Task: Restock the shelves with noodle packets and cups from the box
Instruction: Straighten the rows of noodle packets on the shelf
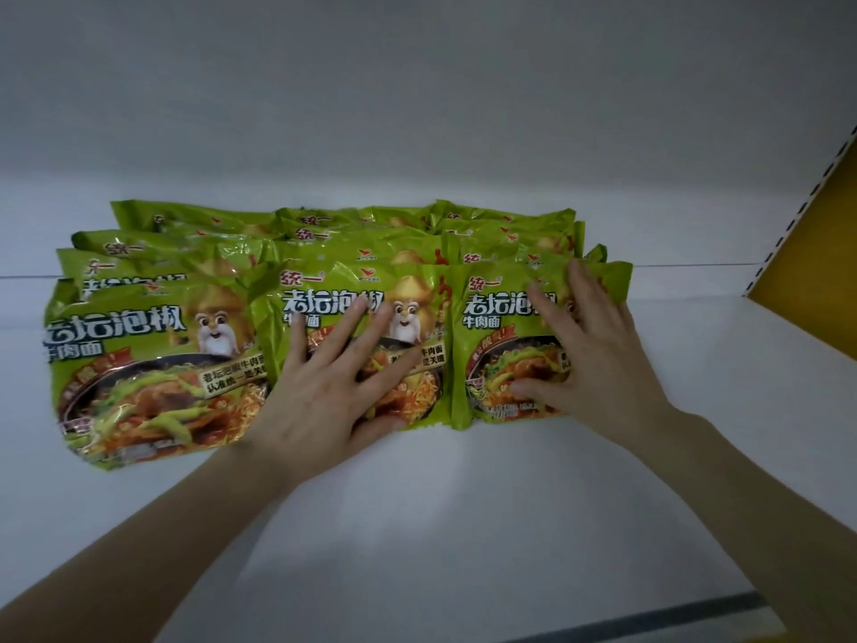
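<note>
Green noodle packets lie in three overlapping rows on the white shelf (417,503), each row running back toward the wall. The left hand (324,396) rests flat on the middle packet (334,299) at the front, fingers spread and straight, its grip holding nothing. The right hand (589,364) lies the same way on the right packet (491,327). The left packet (139,373) lies untouched just beside. A yellow panel (816,271) stands at far right.
</note>
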`<state>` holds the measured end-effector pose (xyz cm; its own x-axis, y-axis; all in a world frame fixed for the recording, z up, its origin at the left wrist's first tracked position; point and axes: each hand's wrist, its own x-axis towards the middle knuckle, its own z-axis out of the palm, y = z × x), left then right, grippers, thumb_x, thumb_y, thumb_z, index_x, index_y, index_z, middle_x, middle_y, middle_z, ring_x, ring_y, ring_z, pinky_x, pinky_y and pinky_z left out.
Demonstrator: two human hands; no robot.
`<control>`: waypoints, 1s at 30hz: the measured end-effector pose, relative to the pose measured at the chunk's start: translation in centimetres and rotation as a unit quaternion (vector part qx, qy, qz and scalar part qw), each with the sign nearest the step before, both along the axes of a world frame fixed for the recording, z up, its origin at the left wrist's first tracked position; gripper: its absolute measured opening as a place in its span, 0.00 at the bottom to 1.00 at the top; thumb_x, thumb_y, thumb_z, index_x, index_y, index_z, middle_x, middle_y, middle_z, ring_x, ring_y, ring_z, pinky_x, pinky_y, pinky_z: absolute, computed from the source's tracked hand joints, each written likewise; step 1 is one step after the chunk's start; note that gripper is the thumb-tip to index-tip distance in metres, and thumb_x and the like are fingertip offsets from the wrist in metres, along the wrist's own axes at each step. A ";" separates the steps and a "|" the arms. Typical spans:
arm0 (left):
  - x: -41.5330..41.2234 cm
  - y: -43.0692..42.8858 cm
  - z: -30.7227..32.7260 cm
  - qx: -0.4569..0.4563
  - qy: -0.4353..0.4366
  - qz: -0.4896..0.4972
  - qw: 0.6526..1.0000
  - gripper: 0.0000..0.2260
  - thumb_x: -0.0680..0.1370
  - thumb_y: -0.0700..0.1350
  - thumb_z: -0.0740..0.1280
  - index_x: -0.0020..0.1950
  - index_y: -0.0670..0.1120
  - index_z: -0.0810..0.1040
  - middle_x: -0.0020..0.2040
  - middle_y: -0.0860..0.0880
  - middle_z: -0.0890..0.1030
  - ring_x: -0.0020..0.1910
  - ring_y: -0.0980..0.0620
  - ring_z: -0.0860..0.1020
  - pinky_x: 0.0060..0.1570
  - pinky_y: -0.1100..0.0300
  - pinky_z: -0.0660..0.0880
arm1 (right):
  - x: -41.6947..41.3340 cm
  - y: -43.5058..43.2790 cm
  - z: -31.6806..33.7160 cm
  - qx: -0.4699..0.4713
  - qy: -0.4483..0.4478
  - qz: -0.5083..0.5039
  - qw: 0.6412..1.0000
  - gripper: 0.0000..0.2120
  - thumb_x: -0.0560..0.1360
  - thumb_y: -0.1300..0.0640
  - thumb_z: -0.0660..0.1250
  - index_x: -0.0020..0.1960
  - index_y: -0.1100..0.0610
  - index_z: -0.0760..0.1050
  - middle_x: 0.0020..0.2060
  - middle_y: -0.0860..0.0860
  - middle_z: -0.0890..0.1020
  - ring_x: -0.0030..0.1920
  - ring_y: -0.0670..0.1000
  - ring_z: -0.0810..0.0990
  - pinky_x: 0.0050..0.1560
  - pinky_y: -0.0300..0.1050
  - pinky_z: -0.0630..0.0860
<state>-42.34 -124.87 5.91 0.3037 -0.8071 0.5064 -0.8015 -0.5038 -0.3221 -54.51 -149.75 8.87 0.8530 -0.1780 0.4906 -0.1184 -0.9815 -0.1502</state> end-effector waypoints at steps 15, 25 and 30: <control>-0.4 5.5 1.1 -0.060 0.004 0.028 0.998 0.26 0.73 0.59 0.57 0.69 0.50 0.64 0.73 0.41 0.58 0.75 0.45 0.51 0.61 0.30 0.53 | 0.7 5.1 0.1 -0.140 -0.040 0.044 0.988 0.49 0.54 0.46 0.81 0.69 0.55 0.62 0.70 0.65 0.65 0.69 0.58 0.57 0.62 0.64 0.56; 4.1 12.3 2.4 -0.030 0.068 0.141 0.987 0.36 0.69 0.71 0.50 0.70 0.51 0.63 0.72 0.35 0.62 0.71 0.38 0.55 0.54 0.27 0.63 | 4.3 12.2 -1.8 -0.188 -0.036 0.073 0.979 0.45 0.51 0.47 0.82 0.65 0.56 0.72 0.66 0.63 0.72 0.64 0.63 0.73 0.60 0.61 0.62; 3.9 13.4 2.8 -0.269 0.138 0.083 0.950 0.36 0.70 0.68 0.59 0.71 0.48 0.63 0.74 0.38 0.57 0.72 0.40 0.57 0.63 0.35 0.62 | 5.1 16.3 -1.0 -0.161 -0.074 0.109 0.978 0.43 0.54 0.43 0.79 0.65 0.56 0.70 0.66 0.62 0.73 0.67 0.61 0.71 0.61 0.61 0.61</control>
